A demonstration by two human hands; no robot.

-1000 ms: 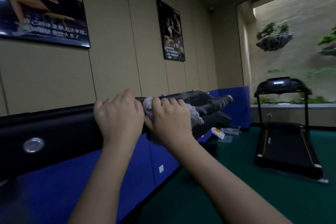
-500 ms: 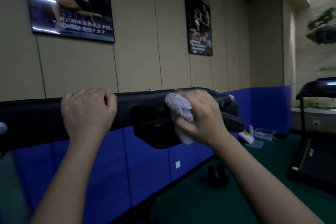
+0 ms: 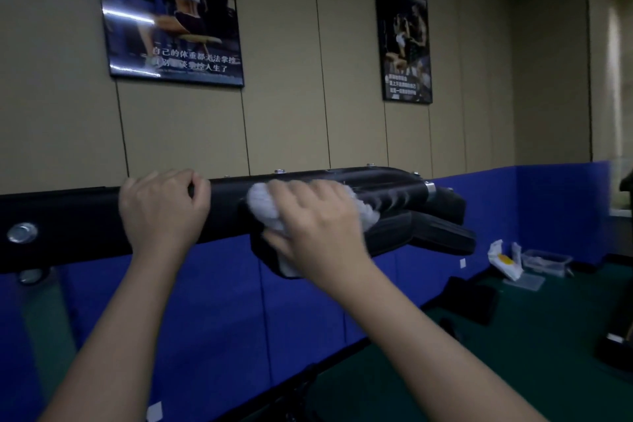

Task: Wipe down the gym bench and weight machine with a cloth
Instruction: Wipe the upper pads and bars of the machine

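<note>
left grip [image 3: 164,212]: curled over the black machine bar [image 3: 78,219]
right grip [image 3: 318,226]: clamped on the cloth [image 3: 263,211], which is bunched under its palm and pressed against the bar

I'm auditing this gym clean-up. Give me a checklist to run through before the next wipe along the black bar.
1. Left hand grips the black padded machine bar to steady it: ok.
2. Right hand holds the white fluffy cloth against the bar: ok.
3. Cloth sits between palm and bar: ok.
4. Way to the bar's far end free of other things: ok.
5. Cloth damp and clean enough: cannot tell.
6. Stretch under the left hand already wiped: cannot tell.
</note>
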